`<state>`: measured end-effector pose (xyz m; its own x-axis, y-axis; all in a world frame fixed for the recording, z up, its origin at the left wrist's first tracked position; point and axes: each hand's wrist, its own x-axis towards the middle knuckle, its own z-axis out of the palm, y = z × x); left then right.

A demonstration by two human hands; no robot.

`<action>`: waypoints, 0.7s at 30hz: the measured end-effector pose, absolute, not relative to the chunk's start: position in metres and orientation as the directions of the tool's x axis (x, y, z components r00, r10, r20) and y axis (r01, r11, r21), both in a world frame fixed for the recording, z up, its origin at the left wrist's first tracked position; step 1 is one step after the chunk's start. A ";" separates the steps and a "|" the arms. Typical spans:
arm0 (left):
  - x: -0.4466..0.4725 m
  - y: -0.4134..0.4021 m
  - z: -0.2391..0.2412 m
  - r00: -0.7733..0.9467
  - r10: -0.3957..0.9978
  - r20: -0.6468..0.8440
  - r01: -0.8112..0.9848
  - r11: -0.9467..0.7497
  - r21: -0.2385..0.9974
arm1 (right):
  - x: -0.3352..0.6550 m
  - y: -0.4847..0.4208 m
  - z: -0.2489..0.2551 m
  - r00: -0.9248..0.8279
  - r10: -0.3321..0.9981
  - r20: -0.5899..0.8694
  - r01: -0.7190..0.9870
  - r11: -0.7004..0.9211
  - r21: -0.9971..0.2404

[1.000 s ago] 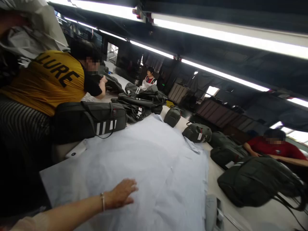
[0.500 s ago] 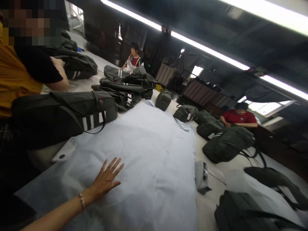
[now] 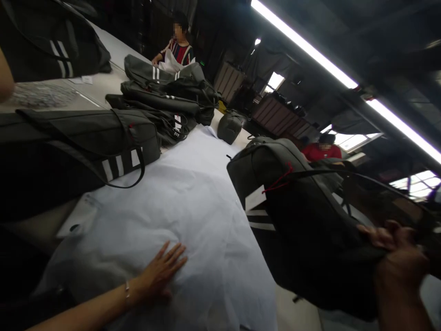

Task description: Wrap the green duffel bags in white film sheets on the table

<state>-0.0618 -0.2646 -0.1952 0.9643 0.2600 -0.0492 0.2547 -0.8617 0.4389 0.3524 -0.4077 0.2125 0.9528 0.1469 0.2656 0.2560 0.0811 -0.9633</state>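
My left hand lies flat and open on a wide sheet of pale tissue paper spread over the table, a thin bracelet on its wrist. My right hand is closed on the edge of a dark olive bag with white stripes and a white tag on a red string. The bag hangs tilted above the right side of the paper.
A long dark striped bag lies left of the paper, with a white tag beside it. More dark bags are piled farther back. One person sits at the far end, another in red on the right.
My right hand has come into view, lifting a dark striped bag over the paper's right side. The view has tipped down and right. My left hand stays flat on the paper.
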 end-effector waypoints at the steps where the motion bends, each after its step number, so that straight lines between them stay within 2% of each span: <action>1: -0.059 -0.271 -0.196 0.966 0.243 -0.087 0.255 -0.845 0.470 | 0.354 -0.376 0.207 0.921 0.256 0.294 0.244 0.212 -0.947; 3: -0.054 -0.281 -0.197 0.961 0.238 -0.137 0.275 -0.811 0.517 | 0.352 -0.316 0.191 0.814 0.472 0.337 0.128 0.420 -0.898; 4: -0.053 -0.284 -0.196 0.957 0.248 -0.151 0.291 -0.797 0.529 | 0.349 -0.289 0.182 0.758 0.558 0.338 0.050 0.468 -0.882; 8: -0.055 -0.289 -0.192 0.952 0.273 -0.139 0.302 -0.763 0.571 | 0.337 -0.208 0.142 0.612 0.746 0.264 -0.140 0.431 -0.892; 15: -0.059 -0.288 -0.186 0.956 0.268 -0.121 0.284 -0.733 0.618 | 0.336 -0.164 0.071 0.472 0.868 0.158 -0.201 0.280 -0.939; 21: -0.064 -0.287 -0.174 0.960 0.279 0.007 0.214 -0.754 0.621 | 0.358 -0.178 0.041 0.530 0.846 0.061 -0.237 0.216 -0.947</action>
